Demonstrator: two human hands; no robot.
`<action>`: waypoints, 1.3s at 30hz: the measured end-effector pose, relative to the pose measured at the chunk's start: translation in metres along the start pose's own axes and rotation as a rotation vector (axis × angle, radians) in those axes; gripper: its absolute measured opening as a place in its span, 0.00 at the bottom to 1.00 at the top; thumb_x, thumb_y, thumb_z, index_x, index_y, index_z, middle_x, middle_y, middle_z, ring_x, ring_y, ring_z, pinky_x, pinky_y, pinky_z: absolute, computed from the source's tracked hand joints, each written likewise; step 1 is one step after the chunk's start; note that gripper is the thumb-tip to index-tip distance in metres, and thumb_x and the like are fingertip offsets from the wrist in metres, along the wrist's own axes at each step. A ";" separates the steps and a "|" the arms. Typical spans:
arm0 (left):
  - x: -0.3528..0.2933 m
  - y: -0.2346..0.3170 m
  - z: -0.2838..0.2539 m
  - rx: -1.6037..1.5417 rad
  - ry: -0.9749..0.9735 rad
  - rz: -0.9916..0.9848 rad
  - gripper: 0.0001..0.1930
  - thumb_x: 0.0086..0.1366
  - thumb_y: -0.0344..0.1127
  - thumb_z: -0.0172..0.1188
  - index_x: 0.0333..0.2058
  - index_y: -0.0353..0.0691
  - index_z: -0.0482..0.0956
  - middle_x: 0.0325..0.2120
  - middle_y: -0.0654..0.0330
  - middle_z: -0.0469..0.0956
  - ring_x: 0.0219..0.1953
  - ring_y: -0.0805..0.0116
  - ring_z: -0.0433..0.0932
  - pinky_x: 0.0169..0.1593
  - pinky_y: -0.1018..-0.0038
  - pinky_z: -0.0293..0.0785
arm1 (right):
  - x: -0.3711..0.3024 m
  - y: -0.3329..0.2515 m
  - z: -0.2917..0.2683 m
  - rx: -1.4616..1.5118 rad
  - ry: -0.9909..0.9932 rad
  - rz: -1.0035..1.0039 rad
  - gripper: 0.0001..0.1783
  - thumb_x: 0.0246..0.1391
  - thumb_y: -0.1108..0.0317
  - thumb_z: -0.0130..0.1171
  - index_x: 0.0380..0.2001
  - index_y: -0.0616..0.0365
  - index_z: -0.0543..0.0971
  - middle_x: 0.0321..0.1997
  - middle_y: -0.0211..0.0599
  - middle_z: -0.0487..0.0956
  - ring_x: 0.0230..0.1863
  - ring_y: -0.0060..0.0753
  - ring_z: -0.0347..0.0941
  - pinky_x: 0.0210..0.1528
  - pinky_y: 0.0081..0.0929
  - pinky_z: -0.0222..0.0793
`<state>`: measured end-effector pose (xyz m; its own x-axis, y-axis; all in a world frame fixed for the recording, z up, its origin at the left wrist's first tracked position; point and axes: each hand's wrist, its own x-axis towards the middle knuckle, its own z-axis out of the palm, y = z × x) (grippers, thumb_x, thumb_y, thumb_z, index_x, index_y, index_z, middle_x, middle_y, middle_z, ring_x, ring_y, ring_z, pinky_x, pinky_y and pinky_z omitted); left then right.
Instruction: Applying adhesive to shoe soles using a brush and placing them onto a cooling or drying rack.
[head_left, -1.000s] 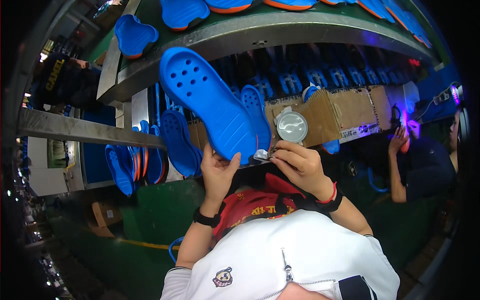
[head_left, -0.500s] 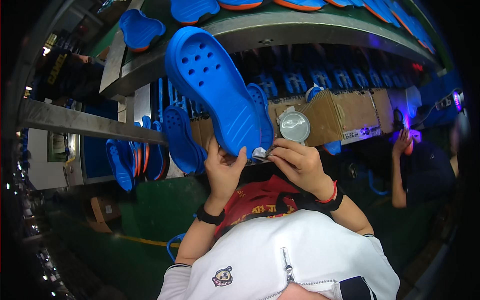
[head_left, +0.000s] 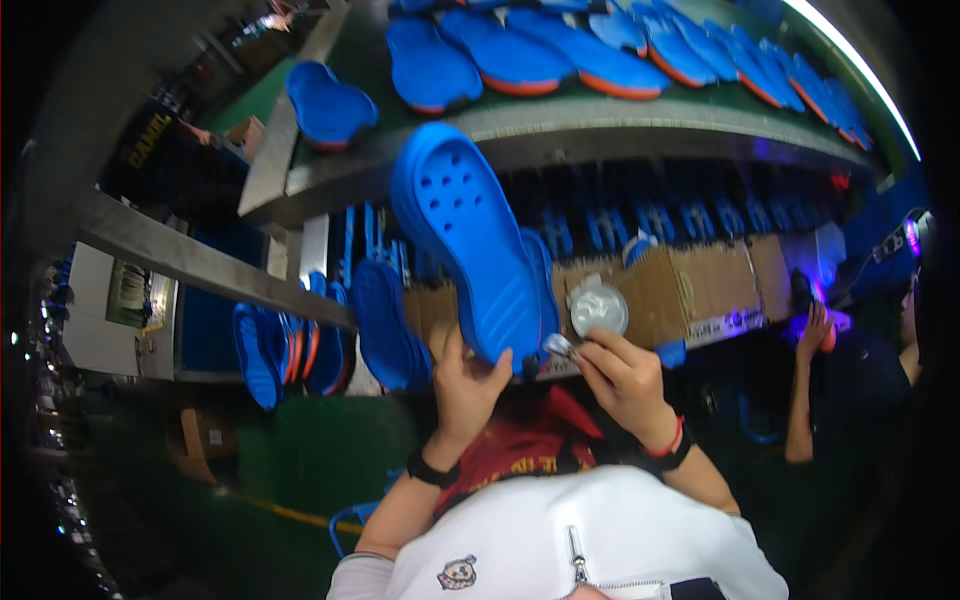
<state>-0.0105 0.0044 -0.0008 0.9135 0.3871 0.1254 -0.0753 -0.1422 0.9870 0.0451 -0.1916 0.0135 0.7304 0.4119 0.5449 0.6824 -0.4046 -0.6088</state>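
We are standing in a dim workshop with a green floor [head_left: 300, 440]. Nearest, we are wearing a white top [head_left: 560, 520] and, beyond it, a red apron [head_left: 520, 455]. Our left hand [head_left: 468, 400] is holding a blue shoe sole [head_left: 470, 245] by its lower end; the fingers are clamping it, thumb on the face, and the sole is leaning upward, its cluster of holes at the top. Our right hand [head_left: 630, 390] is pinching a small silvery-white piece [head_left: 558, 346], fingers closed together on it, just beside that lower end; we cannot tell whether the piece is touching the sole.

Just past the right hand we are seeing a round, pale tub [head_left: 600, 312] beside brown cardboard [head_left: 642, 285]. Other blue soles are standing to the left, some showing orange edges [head_left: 258, 350]. Farther off, a metal-edged table [head_left: 560, 130] is carrying a spread of blue-and-orange soles [head_left: 430, 70]. At the far right, a co-worker's hand [head_left: 816, 328] is holding something reddish near purple light; at the far left, another person [head_left: 150, 160] in dark clothing is standing.
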 end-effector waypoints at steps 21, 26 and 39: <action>0.206 0.054 -0.057 -0.122 0.033 0.506 0.17 0.69 0.32 0.50 0.53 0.32 0.63 0.44 0.53 0.77 0.31 0.77 0.75 0.30 0.85 0.71 | -0.033 0.023 -0.011 0.019 0.082 0.255 0.05 0.45 0.77 0.65 0.28 0.63 0.80 0.34 0.43 0.80 0.23 0.37 0.76 0.23 0.25 0.70; 0.070 -0.090 -0.108 0.411 0.411 0.281 0.25 0.58 0.27 0.62 0.54 0.35 0.65 0.46 0.55 0.70 0.43 0.68 0.71 0.42 0.74 0.71 | -0.053 0.041 -0.003 -0.028 0.039 0.315 0.05 0.45 0.76 0.64 0.28 0.64 0.81 0.34 0.47 0.80 0.31 0.46 0.78 0.30 0.31 0.74; -0.010 -0.162 -0.221 -0.136 0.149 -0.646 0.16 0.59 0.21 0.59 0.48 0.30 0.72 0.37 0.54 0.78 0.35 0.65 0.80 0.39 0.70 0.80 | -0.073 0.103 0.036 -0.151 -0.088 0.354 0.04 0.48 0.71 0.61 0.27 0.61 0.80 0.30 0.41 0.79 0.29 0.49 0.76 0.31 0.37 0.72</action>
<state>-0.0956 0.2252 -0.1397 0.7278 0.4789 -0.4909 0.4086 0.2721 0.8712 0.0605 -0.2341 -0.1098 0.9204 0.2911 0.2610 0.3904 -0.6468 -0.6552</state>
